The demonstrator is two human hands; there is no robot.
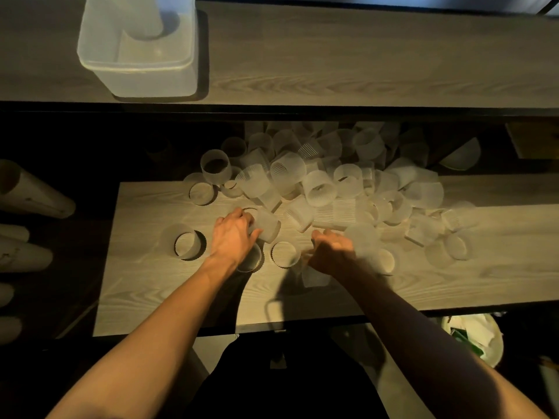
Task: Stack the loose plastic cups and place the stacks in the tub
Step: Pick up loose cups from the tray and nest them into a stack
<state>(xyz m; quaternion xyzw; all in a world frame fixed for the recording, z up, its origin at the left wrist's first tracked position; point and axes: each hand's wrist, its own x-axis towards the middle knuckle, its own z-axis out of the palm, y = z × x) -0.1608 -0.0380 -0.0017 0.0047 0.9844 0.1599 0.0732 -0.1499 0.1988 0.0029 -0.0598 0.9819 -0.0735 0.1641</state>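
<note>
Several frosted ribbed plastic cups lie in a loose pile (320,182) across the lower wooden shelf (157,297). My left hand (233,235) grips a cup lying on its side (267,226), with another upright cup (252,260) just under the wrist. My right hand (331,251) is curled around a blurred cup (313,275) that it holds low over the shelf. Single cups stand upright at the left (186,244) and between my hands (284,254). The translucent tub (136,65) sits on the upper shelf at the far left, with a stack of cups (151,16) inside.
A dark shelf edge (302,111) overhangs the back of the pile. Cardboard tubes (33,195) lie at the left. A white bowl (462,155) sits at the far right, and a bin with white and green scraps (472,337) is below right.
</note>
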